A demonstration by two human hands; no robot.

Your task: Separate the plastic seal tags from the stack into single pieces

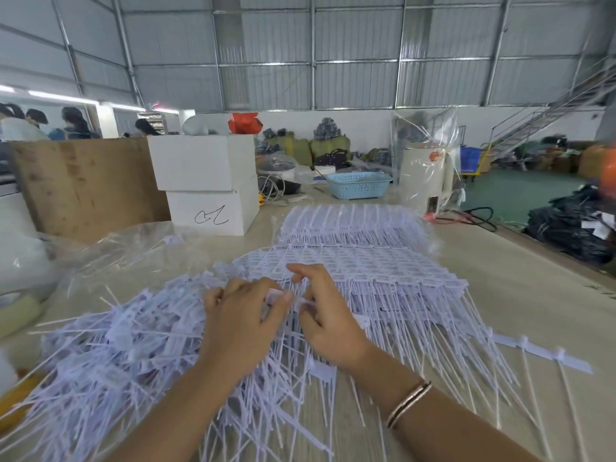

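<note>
Left hand (pixel 245 315) pinching tag (pixel 276 296), right hand (pixel 328 315) pinning stack (pixel 366 271) to snap it free; loose pile (pixel 116 345) left.

Loose tags (pixel 110 345) left of stack (pixel 366 268)

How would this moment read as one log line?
left hand: pinching tag | right hand: pinching tag at joined stack | loose pile: left

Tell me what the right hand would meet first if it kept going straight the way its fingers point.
The right hand points up and slightly left, away from the person. It would probably run first onto the stack of joined seal tags just beyond its fingers, though the gap is hard to judge from this one view.
</note>
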